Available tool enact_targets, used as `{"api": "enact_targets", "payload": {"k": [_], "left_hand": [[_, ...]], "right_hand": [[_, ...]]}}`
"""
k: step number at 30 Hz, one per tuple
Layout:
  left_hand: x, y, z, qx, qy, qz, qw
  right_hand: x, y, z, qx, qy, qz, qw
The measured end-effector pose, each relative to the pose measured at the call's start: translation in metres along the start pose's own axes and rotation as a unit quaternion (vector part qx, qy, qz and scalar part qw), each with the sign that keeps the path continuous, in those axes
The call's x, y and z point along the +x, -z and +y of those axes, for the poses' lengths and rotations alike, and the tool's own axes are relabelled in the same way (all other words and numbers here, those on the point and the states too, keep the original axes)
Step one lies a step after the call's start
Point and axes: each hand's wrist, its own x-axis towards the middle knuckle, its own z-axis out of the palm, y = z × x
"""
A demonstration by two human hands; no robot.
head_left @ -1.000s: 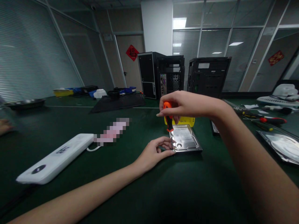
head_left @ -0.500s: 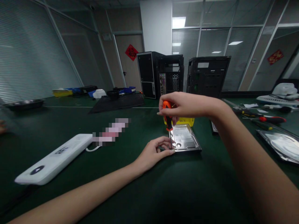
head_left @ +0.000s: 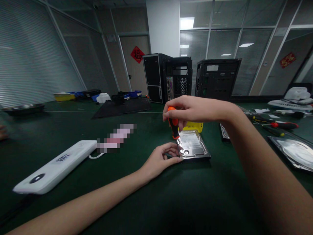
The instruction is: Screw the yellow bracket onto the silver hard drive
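A silver hard drive lies flat on the dark green table, label side up. My left hand grips its near left corner, with the thumb along the front edge. Above the drive's left side, my right hand is closed round the orange and black handle of a screwdriver. The thin shaft points down to the drive's near left corner, close to my left fingers; its tip is too small to make out. Behind the drive sits a yellow object, partly hidden by my right hand.
A white power bank-like block with a cable is at the left. Other drives and screwdrivers lie at the right. Computer cases stand at the back, beside a black mat. Part of another person's hand shows at the left edge.
My right hand has shifted slightly left, and the screwdriver handle now leans more to the left at its top. My left hand keeps its hold on the drive.
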Motion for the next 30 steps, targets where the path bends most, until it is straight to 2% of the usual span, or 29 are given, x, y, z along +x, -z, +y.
{"api": "enact_targets", "payload": {"k": [5,15,19,23,30], "left_hand": [[-0.0005,-0.0001,0.0012,0.005,0.006,0.007,1.000],[0.0015,0.0007,-0.0042,-0.001,-0.008,-0.003,1.000],[0.0011,0.0006,-0.0037,-0.002,-0.007,-0.003,1.000],[0.0007,0.0000,-0.0027,-0.003,-0.003,0.003,1.000],[0.0004,-0.0011,-0.0021,0.000,0.000,0.006,1.000]], "right_hand": [[-0.0001,0.0012,0.0013,-0.027,0.044,0.023,0.998],[0.0021,-0.0011,0.0034,-0.062,0.022,0.027,0.997],[0.0037,-0.0006,0.0055,-0.094,0.044,0.058,0.993],[0.0046,0.0010,0.0052,-0.112,0.052,0.029,0.992],[0.0003,0.0027,-0.0018,-0.080,0.042,-0.006,0.996]]}}
